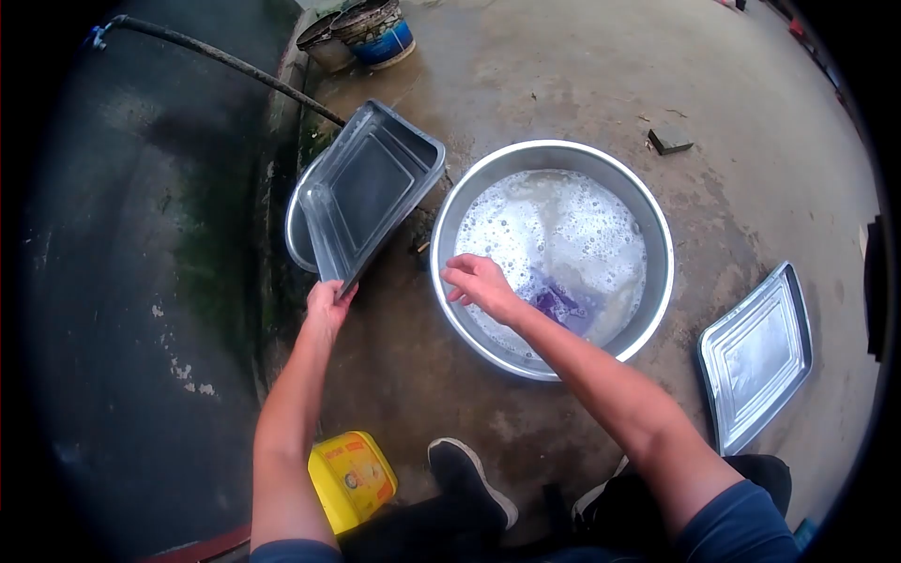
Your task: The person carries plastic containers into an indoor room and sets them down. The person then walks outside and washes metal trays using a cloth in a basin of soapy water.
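Observation:
My left hand (330, 305) grips the near corner of a rectangular metal tray (368, 183), which is tilted above a smaller metal basin (298, 230) by the wall. Over the left part of a large round metal basin (660, 272), my right hand (472, 281) is held with its fingers bent and apart, and nothing shows in them. Foamy water (596, 225) fills the large basin, and a purple cloth-like thing (556, 302) lies partly under the suds, just right of my right hand.
Another metal tray (758, 361) lies on the ground at the right. A yellow container (354, 477) stands near my feet. Two dirty buckets (378, 38) are at the back left, near a pipe (225, 61). A small block (669, 142) lies beyond the basin.

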The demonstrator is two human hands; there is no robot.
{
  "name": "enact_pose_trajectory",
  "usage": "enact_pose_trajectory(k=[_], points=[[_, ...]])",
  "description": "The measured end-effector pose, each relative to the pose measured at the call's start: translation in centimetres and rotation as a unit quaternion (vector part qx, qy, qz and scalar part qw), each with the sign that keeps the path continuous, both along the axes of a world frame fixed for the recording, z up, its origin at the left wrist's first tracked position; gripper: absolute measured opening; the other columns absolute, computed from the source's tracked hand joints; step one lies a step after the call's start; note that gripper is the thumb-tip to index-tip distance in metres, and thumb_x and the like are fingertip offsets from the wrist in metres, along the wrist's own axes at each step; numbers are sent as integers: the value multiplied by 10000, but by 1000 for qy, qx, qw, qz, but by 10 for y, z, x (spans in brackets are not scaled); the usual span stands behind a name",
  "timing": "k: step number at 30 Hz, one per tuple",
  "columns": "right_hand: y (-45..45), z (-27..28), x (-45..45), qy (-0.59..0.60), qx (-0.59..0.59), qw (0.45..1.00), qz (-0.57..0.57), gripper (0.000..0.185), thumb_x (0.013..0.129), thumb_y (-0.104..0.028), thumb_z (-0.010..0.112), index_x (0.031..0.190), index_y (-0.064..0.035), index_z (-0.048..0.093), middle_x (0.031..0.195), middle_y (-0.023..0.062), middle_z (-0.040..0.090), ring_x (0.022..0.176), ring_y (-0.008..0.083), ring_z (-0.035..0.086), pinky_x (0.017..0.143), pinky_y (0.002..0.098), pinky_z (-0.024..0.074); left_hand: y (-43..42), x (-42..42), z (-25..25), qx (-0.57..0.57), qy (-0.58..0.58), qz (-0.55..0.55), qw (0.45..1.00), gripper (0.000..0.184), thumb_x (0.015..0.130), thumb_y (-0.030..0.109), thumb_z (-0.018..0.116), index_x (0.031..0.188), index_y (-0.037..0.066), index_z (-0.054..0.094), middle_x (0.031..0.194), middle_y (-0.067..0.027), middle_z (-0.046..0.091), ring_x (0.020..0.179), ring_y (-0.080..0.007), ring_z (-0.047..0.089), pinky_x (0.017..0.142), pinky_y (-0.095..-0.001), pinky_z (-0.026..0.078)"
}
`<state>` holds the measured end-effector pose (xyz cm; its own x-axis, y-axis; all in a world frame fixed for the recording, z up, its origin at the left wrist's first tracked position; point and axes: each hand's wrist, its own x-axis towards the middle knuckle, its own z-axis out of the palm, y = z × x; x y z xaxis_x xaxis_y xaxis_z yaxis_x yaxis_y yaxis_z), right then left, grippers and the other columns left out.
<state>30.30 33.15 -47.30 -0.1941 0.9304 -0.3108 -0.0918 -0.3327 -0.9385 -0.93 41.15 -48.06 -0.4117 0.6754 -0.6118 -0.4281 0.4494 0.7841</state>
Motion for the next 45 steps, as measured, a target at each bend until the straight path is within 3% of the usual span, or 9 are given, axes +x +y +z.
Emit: enact_pose_trajectory(k=[2, 5, 8, 13, 22, 31, 35, 37, 45], points=[[-1, 0, -5, 23, 18, 999, -35, 400, 825, -259, 629, 1051, 69, 607, 873, 135, 665, 671, 162, 668, 560, 269, 518, -7, -1, 16, 31, 46, -5, 998, 333, 752, -100, 453, 1078, -51, 500, 1077, -191, 581, 943, -362, 617, 805, -506, 567], [0, -4, -7, 4, 8, 1000, 12, 466, 862, -269, 602, 1167, 79, 549, 1033, 144, 632, 742, 168, 658, 612, 267, 506, -15, -17, 39, 76, 106, -3, 991, 377, 727, -118, 463, 1081, 2, 505, 1036, -170, 579, 937, -366, 612, 782, -555, 564], [-1, -5, -7, -17, -1, 1000, 16, 447, 859, -259, 596, 1151, 78, 560, 1000, 137, 639, 734, 167, 657, 610, 269, 508, -33, -40, 54, 85, 124, 13, 988, 438, 703, -131, 441, 1122, -17, 492, 980, -158, 559, 811, -320, 610, 693, -551, 578], [1, -15, -6, 3, 14, 999, -37, 369, 820, -229, 609, 1034, 71, 617, 838, 135, 674, 669, 166, 675, 557, 279, 523, -47, -66, 93, 22, 205, 46, 977, 173, 657, -96, 438, 813, -49, 496, 866, -181, 541, 692, -359, 614, 550, -517, 576], [1, -24, -12, -59, 3, 998, -33, 337, 790, -186, 599, 1013, 65, 632, 809, 138, 680, 661, 185, 678, 571, 293, 529, -34, -47, 202, -21, 109, -193, 975, 234, 760, 103, 483, 936, -39, 544, 850, -184, 628, 746, -296, 645, 615, -364, 574], [-3, -31, -6, -82, 6, 995, -58, 290, 767, -139, 589, 973, 57, 647, 741, 134, 675, 635, 190, 671, 559, 295, 521, -16, -47, 94, -184, 35, -214, 959, 296, 769, 8, 565, 1064, -19, 561, 1022, -176, 643, 887, -336, 652, 773, -464, 548], [-7, -41, -10, -79, 0, 995, -68, 257, 754, -144, 582, 918, 36, 667, 695, 128, 672, 632, 196, 674, 592, 306, 523, -15, -76, -4, -101, 42, -69, 992, 278, 798, -56, 547, 1075, -42, 542, 955, -161, 599, 837, -308, 619, 738, -487, 548], [-6, -48, -13, -128, 35, 989, -60, 240, 743, -165, 582, 869, 15, 679, 681, 130, 673, 623, 203, 673, 645, 318, 525, -25, -59, -10, -67, 48, -61, 995, 167, 796, -10, 570, 959, -45, 566, 835, -154, 606, 683, -276, 610, 646, -422, 552], [-1, -60, -34, -205, 45, 970, -119, 253, 733, -217, 578, 853, -27, 695, 717, 134, 678, 724, 291, 666, 732, 367, 514, -19, -42, -42, 53, -15, -99, 994, 383, 856, 25, 550, 1218, -72, 469, 1096, -203, 564, 963, -357, 599, 852, -512, 515]])
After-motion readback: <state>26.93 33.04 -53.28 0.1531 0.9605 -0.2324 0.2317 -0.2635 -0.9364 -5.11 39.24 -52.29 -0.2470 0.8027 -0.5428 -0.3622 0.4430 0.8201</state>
